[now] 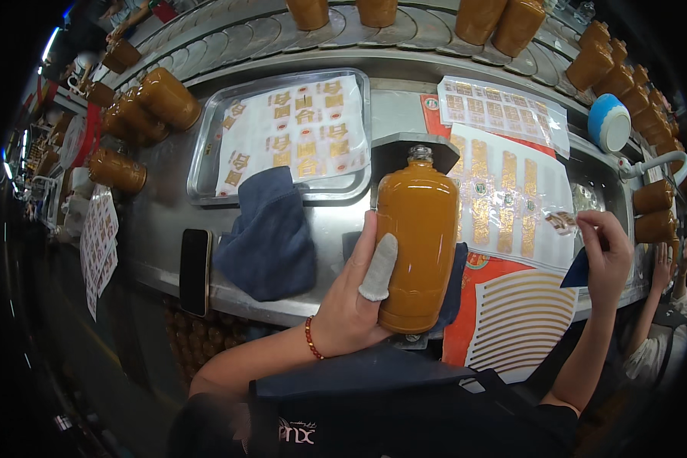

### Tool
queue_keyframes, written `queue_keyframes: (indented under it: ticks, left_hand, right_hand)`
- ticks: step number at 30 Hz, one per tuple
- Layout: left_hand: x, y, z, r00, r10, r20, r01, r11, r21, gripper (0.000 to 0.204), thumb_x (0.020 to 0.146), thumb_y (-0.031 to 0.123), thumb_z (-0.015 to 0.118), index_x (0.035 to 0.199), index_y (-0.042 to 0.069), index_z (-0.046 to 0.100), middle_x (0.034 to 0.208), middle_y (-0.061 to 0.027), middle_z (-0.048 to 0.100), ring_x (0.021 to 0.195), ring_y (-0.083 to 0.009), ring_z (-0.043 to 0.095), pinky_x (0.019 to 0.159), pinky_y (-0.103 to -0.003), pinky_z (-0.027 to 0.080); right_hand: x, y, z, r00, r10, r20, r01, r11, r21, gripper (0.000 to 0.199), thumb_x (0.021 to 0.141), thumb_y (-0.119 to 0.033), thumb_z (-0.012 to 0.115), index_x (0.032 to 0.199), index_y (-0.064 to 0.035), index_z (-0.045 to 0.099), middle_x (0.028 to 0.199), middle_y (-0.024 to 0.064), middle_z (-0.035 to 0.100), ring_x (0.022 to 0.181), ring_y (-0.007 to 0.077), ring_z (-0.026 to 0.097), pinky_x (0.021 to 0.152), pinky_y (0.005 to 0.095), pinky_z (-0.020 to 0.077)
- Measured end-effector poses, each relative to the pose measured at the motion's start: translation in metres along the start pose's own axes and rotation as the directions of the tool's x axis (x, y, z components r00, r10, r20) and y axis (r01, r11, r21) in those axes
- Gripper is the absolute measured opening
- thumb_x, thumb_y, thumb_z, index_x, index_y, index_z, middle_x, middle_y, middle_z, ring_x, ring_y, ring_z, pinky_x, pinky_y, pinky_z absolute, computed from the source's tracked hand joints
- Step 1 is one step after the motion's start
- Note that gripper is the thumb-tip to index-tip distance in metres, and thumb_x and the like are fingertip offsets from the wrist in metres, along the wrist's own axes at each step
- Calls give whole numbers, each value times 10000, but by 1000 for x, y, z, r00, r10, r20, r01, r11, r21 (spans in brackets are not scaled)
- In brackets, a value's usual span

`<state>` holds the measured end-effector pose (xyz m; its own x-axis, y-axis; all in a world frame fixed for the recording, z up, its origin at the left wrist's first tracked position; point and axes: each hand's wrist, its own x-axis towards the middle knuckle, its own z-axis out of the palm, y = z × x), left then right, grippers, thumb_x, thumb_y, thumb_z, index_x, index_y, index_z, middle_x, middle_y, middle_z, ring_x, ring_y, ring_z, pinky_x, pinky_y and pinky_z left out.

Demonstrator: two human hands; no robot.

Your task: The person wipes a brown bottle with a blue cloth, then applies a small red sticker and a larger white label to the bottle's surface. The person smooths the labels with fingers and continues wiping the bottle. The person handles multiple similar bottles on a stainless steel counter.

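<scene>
Left hand point(351, 301) clasped round amber bottle point(417, 240) near bench edge — right hand point(607, 256) pinching sticker point(561, 221).

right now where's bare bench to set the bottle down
Bare steel shows between the phone and the tray, left of the blue cloth. Another patch lies between the tray and the small label sheet. Right of the bottle, sticker sheets cover the bench.
</scene>
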<state>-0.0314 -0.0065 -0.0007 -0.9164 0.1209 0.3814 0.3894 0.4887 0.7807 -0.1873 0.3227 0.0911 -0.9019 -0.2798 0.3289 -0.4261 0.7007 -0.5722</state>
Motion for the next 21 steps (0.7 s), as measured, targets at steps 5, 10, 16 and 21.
queue_keyframes:
  ticks: [5, 10, 16, 21]
  left_hand:
    - [-3, -4, -15, 993, -101, 62, 103, 994, -41, 1331, 749, 216, 915, 1617, 15, -74, 1595, -294, 293, 1437, -402, 417, 1143, -462, 380]
    - [-2, -7, -5, 989, -139, 55, 146, 977, -155, 1199, 752, 331, 897, 1597, -28, 125, 1582, -342, 245, 1417, -495, 366, 1177, -490, 320]
    - [2, -1, -27, 995, 88, -38, -86, 995, 48, 1200, 730, 356, 911, 1597, -5, 165, 1583, -335, 264, 1405, -486, 397, 1164, -497, 341]
    - [10, 1, -18, 995, -87, 36, 93, 978, -184, 1218, 734, 353, 912, 1595, -25, 138, 1572, -348, 274, 1404, -490, 411, 1160, -470, 366]
  right_hand:
    - [-8, -74, 12, 958, -255, 130, 243, 965, 97, 139, 840, 118, 687, 955, 40, 698, 823, 122, 662, 703, 176, 609, 620, 251, 442]
    - [-15, -101, 14, 945, -274, 175, 252, 958, 141, 129, 827, 97, 717, 938, 33, 703, 793, 130, 681, 698, 207, 645, 615, 271, 472]
    - [-22, -116, 16, 938, -267, 219, 236, 959, 160, 136, 794, 89, 733, 912, 25, 707, 785, 133, 701, 708, 218, 672, 631, 271, 494]
    - [-19, -135, 25, 920, -319, 227, 254, 928, 274, 145, 748, 93, 695, 876, 26, 704, 751, 121, 700, 681, 203, 657, 615, 271, 477]
